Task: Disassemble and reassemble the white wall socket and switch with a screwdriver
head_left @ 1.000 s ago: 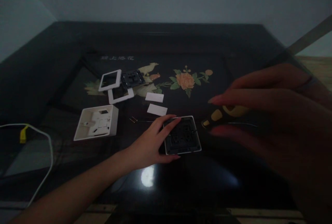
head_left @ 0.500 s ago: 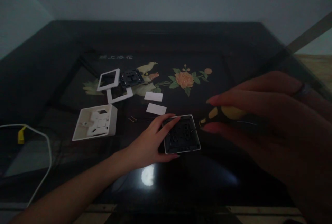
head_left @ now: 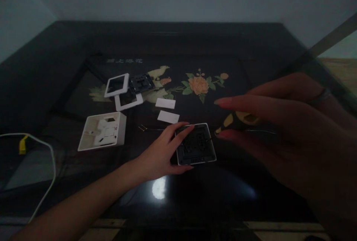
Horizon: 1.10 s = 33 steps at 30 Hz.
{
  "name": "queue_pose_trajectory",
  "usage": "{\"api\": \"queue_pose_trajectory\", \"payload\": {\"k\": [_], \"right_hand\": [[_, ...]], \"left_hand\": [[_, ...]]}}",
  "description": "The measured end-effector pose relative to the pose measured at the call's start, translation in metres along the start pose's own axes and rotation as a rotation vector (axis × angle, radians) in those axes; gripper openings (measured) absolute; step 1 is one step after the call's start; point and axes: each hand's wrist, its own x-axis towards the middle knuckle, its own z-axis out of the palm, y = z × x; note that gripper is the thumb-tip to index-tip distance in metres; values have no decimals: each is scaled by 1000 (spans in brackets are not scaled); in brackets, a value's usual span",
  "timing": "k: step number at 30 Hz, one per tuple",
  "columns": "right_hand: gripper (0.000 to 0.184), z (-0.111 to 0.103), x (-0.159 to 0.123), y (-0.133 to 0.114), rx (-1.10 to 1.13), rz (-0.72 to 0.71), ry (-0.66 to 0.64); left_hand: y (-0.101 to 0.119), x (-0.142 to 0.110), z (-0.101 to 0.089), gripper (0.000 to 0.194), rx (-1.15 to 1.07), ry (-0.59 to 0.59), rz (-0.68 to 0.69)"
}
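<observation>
A square switch module [head_left: 196, 145], black inside a white rim, lies flat on the dark glossy table [head_left: 251, 44]. My left hand [head_left: 160, 155] grips its left edge, forefinger along the top and thumb at the bottom corner. My right hand [head_left: 290, 129] is close to the camera and blurred. Its fingers are wrapped round a black and yellow screwdriver [head_left: 237, 120]. The screwdriver's tip points left at the module's right edge; whether they touch I cannot tell.
A white back box [head_left: 102, 131] sits to the left. Behind it are two white frames [head_left: 117, 84], a black switch insert [head_left: 142, 83], two white rocker covers [head_left: 167, 110] and small screws [head_left: 142, 128]. A white cable with a yellow tag [head_left: 22, 146] runs along the left edge.
My right hand has shifted a little left with the screwdriver, bringing its tip closer to the module. My left hand and the module have stayed put.
</observation>
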Motion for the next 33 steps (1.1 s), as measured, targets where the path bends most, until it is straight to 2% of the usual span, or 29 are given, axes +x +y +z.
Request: {"api": "queue_pose_trajectory", "payload": {"k": [3,6,8,11,13,15,18,21,24,26,28,33], "right_hand": [[45,-6,0,3,119,17,-124],[43,-13,-1,4,151,-31,-205],[34,-13,-2,2,112,-59,-157],[31,-7,-1,-2,34,-30,51],[28,-4,-1,-3,28,-12,115],[30,-5,-1,-3,51,-1,69],[44,-12,0,-1,97,17,-85],[40,-16,1,-1,150,-32,-183],[30,-12,2,-3,128,-2,-92],[29,-9,1,-5,87,45,22],[28,-6,1,-5,81,54,72],[47,-12,-1,-3,141,71,-121]], "left_hand": [[0,0,0,103,-5,-6,0],[0,0,1,104,-8,-1,5],[-1,0,1,105,-5,4,5],[-1,0,1,105,-3,-2,1],[0,0,0,104,-2,-6,-8],[0,0,0,102,-1,-7,-13],[0,0,0,103,-9,-10,-10],[0,0,0,105,-8,-6,-9],[0,0,1,104,-10,4,-1],[0,0,1,104,-15,9,2],[0,0,1,104,-15,10,3],[-1,0,1,104,-13,-8,3]]}}
